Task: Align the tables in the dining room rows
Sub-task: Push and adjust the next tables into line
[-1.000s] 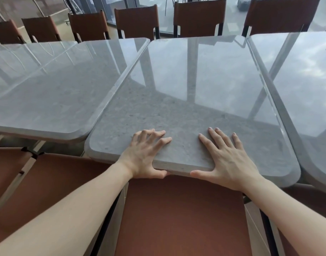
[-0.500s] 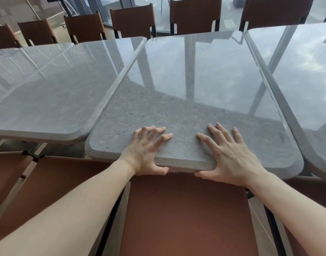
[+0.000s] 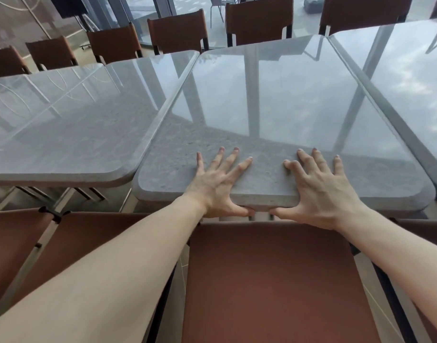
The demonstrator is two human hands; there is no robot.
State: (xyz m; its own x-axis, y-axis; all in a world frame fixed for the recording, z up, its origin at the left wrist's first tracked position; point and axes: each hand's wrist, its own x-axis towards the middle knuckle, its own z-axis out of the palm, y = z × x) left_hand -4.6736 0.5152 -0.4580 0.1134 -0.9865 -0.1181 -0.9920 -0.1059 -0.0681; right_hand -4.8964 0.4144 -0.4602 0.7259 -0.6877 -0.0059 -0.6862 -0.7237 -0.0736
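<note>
While both palms lie flat on the grey stone table [image 3: 274, 102], the left hand [image 3: 218, 184] and right hand [image 3: 318, 186] spread their fingers across its top, thumbs hooked under its near edge. Left of that table, the neighbouring table [image 3: 71, 134] touches it, near edge set farther back. Below its near edge, a brown chair seat [image 3: 269, 280].

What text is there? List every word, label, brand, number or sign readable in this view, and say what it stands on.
None. No readable text shows anywhere in this view.
The middle table under the left hand and right hand: bare grey top, reflections only.
The left table and right table: no marks.
The brown chair below and the chairs across: no labels visible.
White curved lines on the glass at far left: not lettering that can be read.
</note>
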